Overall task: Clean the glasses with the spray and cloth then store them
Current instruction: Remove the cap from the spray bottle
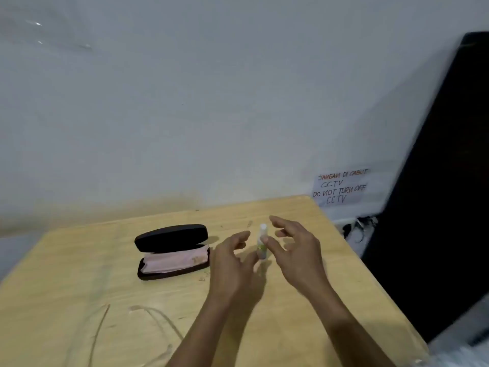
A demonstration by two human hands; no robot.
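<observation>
A small clear spray bottle (262,234) with a white cap stands upright on the wooden table (79,287). My left hand (232,263) is just left of it and my right hand (296,247) just right, fingers spread on both. My right thumb is at the bottle's side; I cannot tell if it touches. Left of my hands a black glasses case (172,238) lies open, with a pink cloth (176,260) covering its inside. No glasses are visible; the cloth may hide them.
The table stands against a white wall. A handwritten paper sign (341,188) hangs on the wall at the back right. A large black panel (436,181) leans beside the table's right edge, with cables (360,229) at its foot.
</observation>
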